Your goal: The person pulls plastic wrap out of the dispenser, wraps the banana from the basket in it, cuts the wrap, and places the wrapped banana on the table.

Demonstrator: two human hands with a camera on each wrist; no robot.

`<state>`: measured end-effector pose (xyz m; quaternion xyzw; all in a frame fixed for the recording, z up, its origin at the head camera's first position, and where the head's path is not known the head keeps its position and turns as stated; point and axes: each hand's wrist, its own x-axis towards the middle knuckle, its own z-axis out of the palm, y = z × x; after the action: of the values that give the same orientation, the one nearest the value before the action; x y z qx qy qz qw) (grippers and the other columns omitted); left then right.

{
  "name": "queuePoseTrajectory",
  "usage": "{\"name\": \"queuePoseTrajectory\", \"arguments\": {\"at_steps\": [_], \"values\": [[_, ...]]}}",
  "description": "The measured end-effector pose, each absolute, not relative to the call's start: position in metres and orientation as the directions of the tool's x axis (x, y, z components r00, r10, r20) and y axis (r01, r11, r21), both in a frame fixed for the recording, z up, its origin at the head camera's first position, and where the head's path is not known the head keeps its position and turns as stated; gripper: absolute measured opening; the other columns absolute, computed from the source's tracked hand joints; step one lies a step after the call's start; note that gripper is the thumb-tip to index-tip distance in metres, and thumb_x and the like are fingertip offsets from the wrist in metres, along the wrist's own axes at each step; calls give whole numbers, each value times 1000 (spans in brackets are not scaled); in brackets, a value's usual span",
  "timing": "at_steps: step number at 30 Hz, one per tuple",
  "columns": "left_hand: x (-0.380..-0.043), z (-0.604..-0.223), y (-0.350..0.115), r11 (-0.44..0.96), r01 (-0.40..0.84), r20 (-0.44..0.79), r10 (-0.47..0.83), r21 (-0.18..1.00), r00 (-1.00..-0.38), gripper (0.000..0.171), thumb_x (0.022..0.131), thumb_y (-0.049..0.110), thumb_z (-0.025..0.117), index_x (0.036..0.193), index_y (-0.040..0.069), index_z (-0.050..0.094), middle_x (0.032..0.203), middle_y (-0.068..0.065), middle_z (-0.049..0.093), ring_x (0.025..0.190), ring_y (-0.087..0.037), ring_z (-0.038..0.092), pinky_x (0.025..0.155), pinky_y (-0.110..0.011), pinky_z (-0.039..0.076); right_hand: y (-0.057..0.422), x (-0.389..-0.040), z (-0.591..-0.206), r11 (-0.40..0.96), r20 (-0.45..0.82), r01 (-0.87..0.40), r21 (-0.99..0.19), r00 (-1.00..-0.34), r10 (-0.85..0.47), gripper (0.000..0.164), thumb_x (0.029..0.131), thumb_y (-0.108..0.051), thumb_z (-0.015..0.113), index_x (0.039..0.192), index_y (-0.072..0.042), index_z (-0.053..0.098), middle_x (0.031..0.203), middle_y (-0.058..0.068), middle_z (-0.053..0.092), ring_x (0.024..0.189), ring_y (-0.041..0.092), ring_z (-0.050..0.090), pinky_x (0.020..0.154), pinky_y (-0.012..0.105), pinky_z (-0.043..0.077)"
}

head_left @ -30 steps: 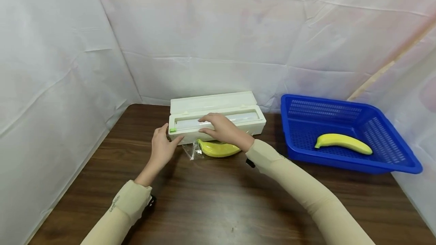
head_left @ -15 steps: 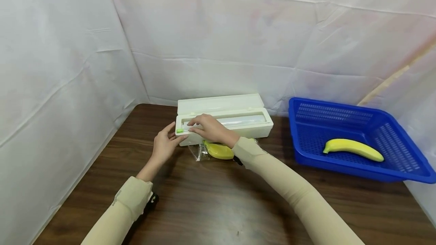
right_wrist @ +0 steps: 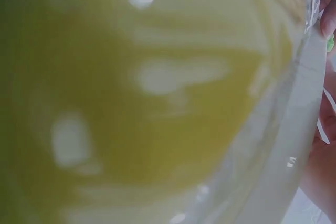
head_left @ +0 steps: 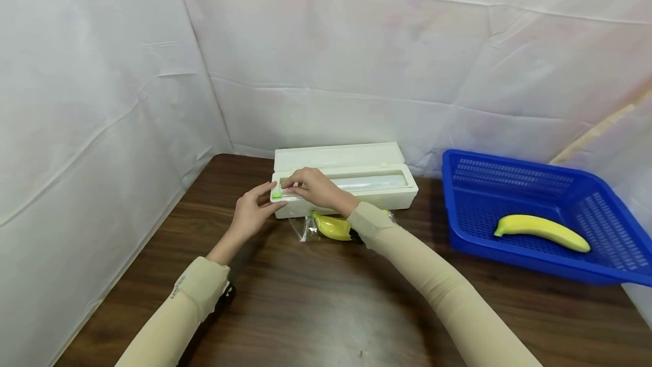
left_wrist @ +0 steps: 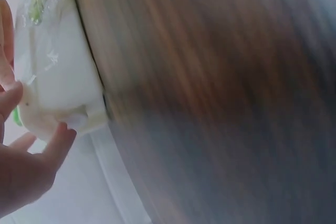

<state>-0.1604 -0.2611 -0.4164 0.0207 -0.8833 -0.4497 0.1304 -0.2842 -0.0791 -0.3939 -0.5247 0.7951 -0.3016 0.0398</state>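
Observation:
A white cling film dispenser box [head_left: 397, 199] stands at the back of the table with its lid [head_left: 338, 157] raised. Inside lies a roll of clear film [head_left: 377, 182]; a green slider [head_left: 277, 194] sits at the left end of its front rim. My left hand [head_left: 249, 214] holds that left end, thumb on the front and fingers at the corner. Over the opening, my right hand [head_left: 318, 190] has bent fingers and thumb close together near the slider; I cannot tell if they pinch film. A film-wrapped yellow banana [head_left: 331, 227] lies before the box, filling most of the right wrist view.
To the right stands a blue plastic basket [head_left: 509, 259] with a second banana [head_left: 542, 231] in it. Pale cloth [head_left: 356, 72] hangs behind and along both sides of the brown wooden table [head_left: 305, 310].
My right hand has moved left along the box from the roll's middle to near the slider. My left hand has closed in on the box's left end. The head view has shifted slightly left.

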Motion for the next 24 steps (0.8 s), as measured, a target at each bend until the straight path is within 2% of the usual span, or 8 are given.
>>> {"name": "queuePoseTrajectory", "arguments": {"at_steps": [9, 16, 24], "values": [[-164, -418, -270, 583, 82, 173, -101, 809, -980, 78, 96, 22, 81, 158, -4, 41, 155, -26, 49, 126, -38, 66, 94, -42, 59, -83, -288, -394, 237, 235, -796, -556, -424, -875, 18, 104, -14, 69, 117, -8, 80, 118, 7, 77, 104, 19, 69, 89, 27, 55], [-167, -419, -270, 577, 102, 180, -80, 811, -980, 76, 96, 18, 81, 157, -5, 42, 152, -27, 51, 126, -38, 66, 94, -41, 59, -84, -288, -395, 218, 221, -782, -584, -412, -884, 19, 103, -16, 71, 118, -8, 80, 116, 6, 77, 94, 17, 67, 79, 23, 54], [-166, -420, -270, 583, 109, 194, -86, 805, -977, 74, 96, 15, 81, 155, -9, 42, 150, -29, 53, 124, -40, 66, 94, -39, 59, -87, -289, -399, 195, 242, -780, -595, -405, -882, 13, 99, -13, 76, 110, -7, 80, 110, 6, 78, 92, 16, 68, 80, 21, 54]]}}
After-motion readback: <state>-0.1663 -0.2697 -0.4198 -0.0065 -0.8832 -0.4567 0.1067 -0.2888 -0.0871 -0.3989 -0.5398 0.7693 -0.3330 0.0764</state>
